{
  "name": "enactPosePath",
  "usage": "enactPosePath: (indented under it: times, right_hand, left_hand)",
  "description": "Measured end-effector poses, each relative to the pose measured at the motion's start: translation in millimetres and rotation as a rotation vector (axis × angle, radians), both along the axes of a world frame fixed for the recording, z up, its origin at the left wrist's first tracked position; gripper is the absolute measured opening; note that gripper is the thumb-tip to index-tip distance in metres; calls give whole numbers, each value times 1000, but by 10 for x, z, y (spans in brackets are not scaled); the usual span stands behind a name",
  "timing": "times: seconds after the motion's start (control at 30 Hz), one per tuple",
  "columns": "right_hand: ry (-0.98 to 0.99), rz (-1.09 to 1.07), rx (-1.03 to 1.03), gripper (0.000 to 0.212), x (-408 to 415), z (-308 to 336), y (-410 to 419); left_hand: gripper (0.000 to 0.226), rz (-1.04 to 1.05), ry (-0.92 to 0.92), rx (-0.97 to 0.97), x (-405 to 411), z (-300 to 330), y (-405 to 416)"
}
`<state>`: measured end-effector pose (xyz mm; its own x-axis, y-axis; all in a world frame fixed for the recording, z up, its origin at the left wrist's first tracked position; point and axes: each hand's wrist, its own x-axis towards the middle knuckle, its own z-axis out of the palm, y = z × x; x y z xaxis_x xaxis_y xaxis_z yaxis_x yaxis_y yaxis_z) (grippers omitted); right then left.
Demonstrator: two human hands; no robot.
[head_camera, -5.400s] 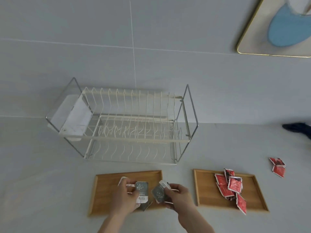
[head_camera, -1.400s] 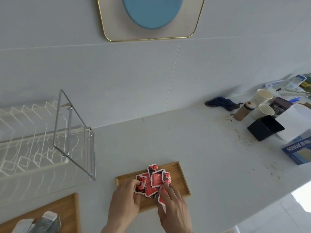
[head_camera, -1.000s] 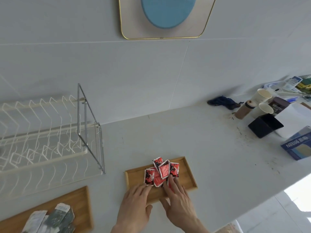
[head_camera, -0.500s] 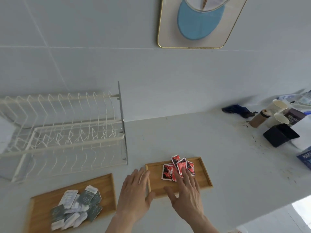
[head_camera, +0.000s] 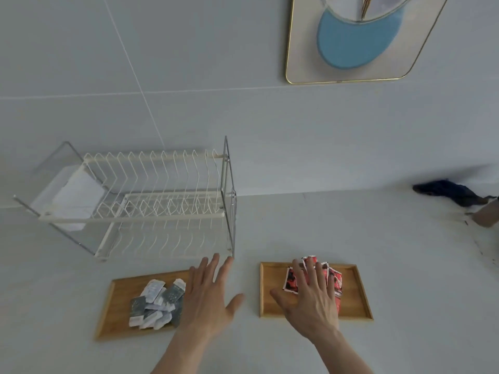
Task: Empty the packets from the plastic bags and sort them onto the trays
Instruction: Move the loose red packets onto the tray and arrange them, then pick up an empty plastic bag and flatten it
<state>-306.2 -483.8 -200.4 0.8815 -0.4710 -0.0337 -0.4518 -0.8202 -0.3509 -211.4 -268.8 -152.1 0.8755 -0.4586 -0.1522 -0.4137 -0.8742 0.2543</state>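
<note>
Two wooden trays sit side by side on the pale countertop [head_camera: 391, 244], in front of a white wire dish rack [head_camera: 151, 206]. The left tray [head_camera: 118, 306] carries a loose heap of grey and white packets [head_camera: 156, 303], some overlapping. The right tray [head_camera: 353, 298] carries a cluster of red packets [head_camera: 333, 279] toward its far left part.

The left hand [head_camera: 208, 300] is spread wide, palm down, fingers apart, over the right end of the left tray and the gap between the trays; it grips nothing (whether it touches the surface cannot be told). The right hand [head_camera: 313, 295] is likewise flat and splayed, its fingers lying over the red packets and covering part of them, without closing around any.

A dark blue cloth [head_camera: 445, 191] lies far right by the wall, and a gold-framed picture [head_camera: 359, 36] hangs above.
</note>
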Motion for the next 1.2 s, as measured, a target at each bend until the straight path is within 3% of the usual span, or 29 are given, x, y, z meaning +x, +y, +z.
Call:
enactPosePath:
  times: [0.27, 0.43, 0.67, 0.9, 1.07, 1.2]
  right_hand:
    - [10, 105, 26, 94, 117, -37, 449]
    - [56, 184, -10, 88, 274, -27, 875]
    - [29, 265, -46, 32, 800, -2, 1901]
    - [7, 419, -3, 17, 1286, 113, 3392]
    - [28, 573, 35, 28, 1503, 114, 4243]
    - [146, 666, -26, 50, 1657, 196, 4727]
  left_hand:
    - [82, 179, -9, -21, -84, 17, 677]
    - [74, 310, 10, -135, 0, -3, 1174]
    - [60, 471, -71, -212, 307, -136, 2428]
    - [54, 744, -43, -310, 648, -219, 3816]
    - [60, 939, 38, -369, 884, -378, 4486]
    - [70, 1103, 170, -371, 1081, -523, 4839]
